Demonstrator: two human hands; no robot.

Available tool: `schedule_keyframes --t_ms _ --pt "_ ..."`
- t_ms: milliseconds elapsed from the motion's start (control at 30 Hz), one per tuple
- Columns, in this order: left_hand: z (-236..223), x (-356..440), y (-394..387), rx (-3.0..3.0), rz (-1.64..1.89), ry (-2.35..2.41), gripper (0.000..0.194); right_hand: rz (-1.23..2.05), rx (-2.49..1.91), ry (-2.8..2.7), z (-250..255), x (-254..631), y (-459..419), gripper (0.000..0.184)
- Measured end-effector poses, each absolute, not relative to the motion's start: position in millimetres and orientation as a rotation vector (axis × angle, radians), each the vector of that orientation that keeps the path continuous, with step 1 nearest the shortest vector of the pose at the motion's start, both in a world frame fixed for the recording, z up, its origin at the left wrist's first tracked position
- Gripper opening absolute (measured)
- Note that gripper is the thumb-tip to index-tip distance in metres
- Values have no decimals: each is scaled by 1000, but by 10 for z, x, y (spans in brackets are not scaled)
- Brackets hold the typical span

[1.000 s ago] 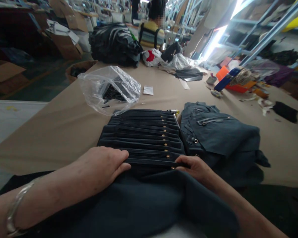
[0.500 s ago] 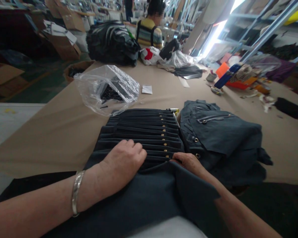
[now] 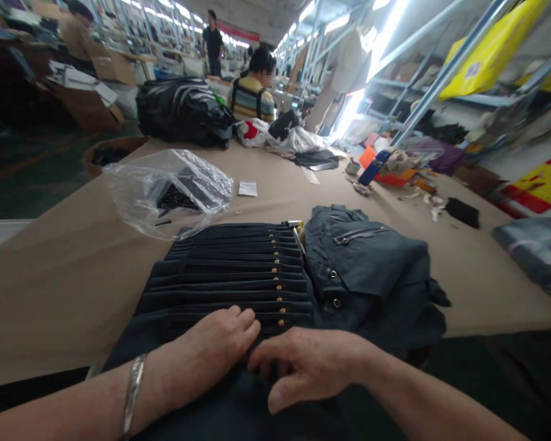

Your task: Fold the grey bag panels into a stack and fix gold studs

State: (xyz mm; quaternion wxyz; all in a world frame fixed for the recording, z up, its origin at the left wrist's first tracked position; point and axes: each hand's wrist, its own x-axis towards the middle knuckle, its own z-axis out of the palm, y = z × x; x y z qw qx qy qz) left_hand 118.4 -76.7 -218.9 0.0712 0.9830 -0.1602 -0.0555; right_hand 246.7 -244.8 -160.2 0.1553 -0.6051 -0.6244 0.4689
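Fingers of the left hand (image 3: 213,340) lie together, curled downward on the near end of a dark navy, stepped row of overlapping cloth strips (image 3: 229,285); thumb hidden, so cannot tell whether cloth is pinched. Right hand (image 3: 314,361) just beside it, fingers bent, thumb standing apart from them; fingertips near the left ones, contact with cloth unclear. Silver-coloured, shiny band bracelet (image 3: 134,392) on left wrist.

Strip row lies on the tan, smooth-covered table (image 3: 64,294), directly ahead of both hands and running away from them. Small gold-coloured metal fittings (image 3: 279,287) line up along its right side. At its far right corner, a slim metallic item with a yellow part (image 3: 294,225); identity unclear.

Right of the row, close by: slate-blue, crumpled cloth heap (image 3: 386,263) with a metal zip (image 3: 360,233) and round metal eyelets (image 3: 334,274).

Beyond the row's far left: clear, crinkled plastic bag (image 3: 128,187), black pieces inside. Small white square packet (image 3: 248,188) right of it. Farther right, bright orange tray (image 3: 397,177). Far edge: large dark bundle of layered cloth (image 3: 181,113); behind, a person in a striped top (image 3: 252,104).
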Motion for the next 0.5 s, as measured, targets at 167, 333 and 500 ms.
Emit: schedule_keyframes --t_ms 167,333,500 --pt "-2168 1163 -774 2941 -199 -433 35 1175 -2242 -1944 -2045 2294 -2723 39" --pt "-2116 1085 -808 2983 -211 -430 28 1347 -2097 -2072 -2062 2322 -2843 23" --pt "-2193 1001 -899 3082 -191 -396 40 1008 -1959 -1742 -1626 2646 -2667 19"
